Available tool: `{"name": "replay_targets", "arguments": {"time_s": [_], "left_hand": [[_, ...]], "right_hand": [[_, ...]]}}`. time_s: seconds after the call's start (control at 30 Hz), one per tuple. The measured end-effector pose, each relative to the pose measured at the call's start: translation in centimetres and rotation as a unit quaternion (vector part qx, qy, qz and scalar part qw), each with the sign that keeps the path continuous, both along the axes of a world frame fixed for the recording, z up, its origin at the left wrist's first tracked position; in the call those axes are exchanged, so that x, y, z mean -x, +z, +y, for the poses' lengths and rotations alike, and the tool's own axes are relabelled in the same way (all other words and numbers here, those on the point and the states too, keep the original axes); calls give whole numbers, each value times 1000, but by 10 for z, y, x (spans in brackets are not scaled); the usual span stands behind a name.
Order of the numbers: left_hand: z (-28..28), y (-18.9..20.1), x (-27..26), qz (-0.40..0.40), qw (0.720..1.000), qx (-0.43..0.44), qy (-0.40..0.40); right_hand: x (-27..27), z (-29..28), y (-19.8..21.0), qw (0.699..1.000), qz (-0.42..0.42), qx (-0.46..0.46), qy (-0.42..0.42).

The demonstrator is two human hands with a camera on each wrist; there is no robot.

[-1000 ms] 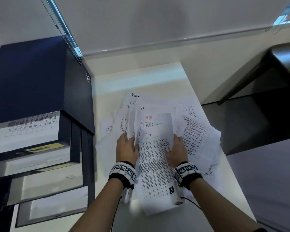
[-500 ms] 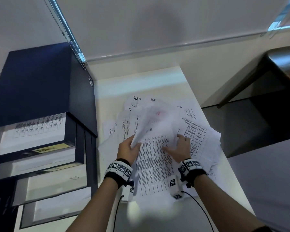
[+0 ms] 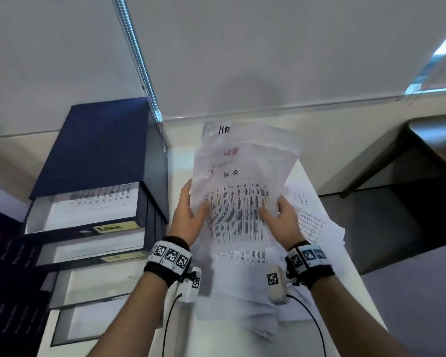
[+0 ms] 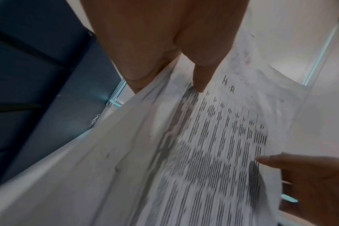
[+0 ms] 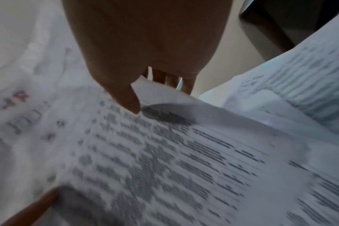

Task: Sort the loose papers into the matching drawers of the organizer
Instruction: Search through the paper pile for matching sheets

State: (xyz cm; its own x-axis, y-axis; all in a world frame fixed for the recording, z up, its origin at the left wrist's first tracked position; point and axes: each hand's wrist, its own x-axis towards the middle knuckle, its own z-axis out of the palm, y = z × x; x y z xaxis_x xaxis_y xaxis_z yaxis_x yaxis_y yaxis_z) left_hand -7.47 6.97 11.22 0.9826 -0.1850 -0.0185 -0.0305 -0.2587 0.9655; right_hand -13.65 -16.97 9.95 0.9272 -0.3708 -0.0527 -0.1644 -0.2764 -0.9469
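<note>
While loose papers (image 3: 309,222) lie on the table (image 3: 180,161), your left hand (image 3: 188,217) and right hand (image 3: 285,222) each pinch an edge of the HR-marked stack (image 3: 240,191), raised right of the organizer (image 3: 98,155).

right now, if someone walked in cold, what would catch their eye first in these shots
First the sheaf of papers marked HR, raised at centre frame between the left hand and the right hand, thumbs on top. Next the dark blue drawer organizer at left, its top open drawer labelled Admin. More loose papers lie on the white table behind the right hand.
</note>
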Motion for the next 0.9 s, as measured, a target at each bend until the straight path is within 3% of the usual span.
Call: {"name": "replay_targets", "arguments": {"time_s": [0.17,0.27,0.37,0.5,0.77,0.9], "left_hand": [[-3,-20,31,-82,992,-68,65],[-1,-12,34,-117,987,-58,95],[1,5,28,-208,972,-35,103],[7,17,18,-290,944,-60,146],[5,66,7,-314,937,2,156],[4,81,-1,-239,957,50,159]], "right_hand": [[25,19,-29,999,20,39,-8],[23,18,-19,999,-15,46,-22],[18,13,-13,997,-53,50,-32],[26,14,-23,997,-18,77,-22],[25,14,-27,997,2,73,-2],[21,8,-28,997,7,77,-8]]}}
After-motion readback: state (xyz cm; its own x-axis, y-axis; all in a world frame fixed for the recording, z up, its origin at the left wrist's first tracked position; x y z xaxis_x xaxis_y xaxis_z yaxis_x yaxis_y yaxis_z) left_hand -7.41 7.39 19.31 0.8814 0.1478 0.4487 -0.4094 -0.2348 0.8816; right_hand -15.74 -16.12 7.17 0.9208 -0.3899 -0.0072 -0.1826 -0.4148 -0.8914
